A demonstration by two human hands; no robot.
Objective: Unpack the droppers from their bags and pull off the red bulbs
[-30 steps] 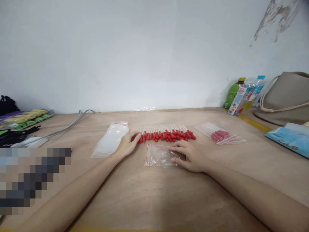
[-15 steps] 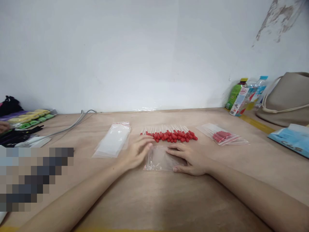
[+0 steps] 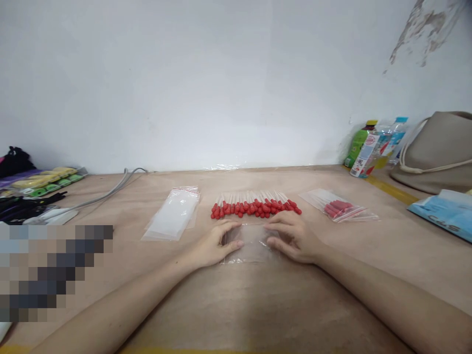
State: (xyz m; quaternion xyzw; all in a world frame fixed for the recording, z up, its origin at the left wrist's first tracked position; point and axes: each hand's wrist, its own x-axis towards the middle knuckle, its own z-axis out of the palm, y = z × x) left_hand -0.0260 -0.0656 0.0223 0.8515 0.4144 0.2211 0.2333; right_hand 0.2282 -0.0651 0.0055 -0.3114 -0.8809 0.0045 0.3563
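Clear zip bag (image 3: 250, 243) lies flat on the tabletop (image 3: 239, 305), just in front of the row of red-bulb droppers (image 3: 256, 207), and it is empty. Half curled, the left hand (image 3: 216, 243) and the right hand (image 3: 295, 238) pinch its two side edges between thumb and fingers. Right of the row, one filled bag (image 3: 337, 207) looks finished (the row itself is loose, not packed). A second ago the left hand touched the row's left end; now it is on the bag.
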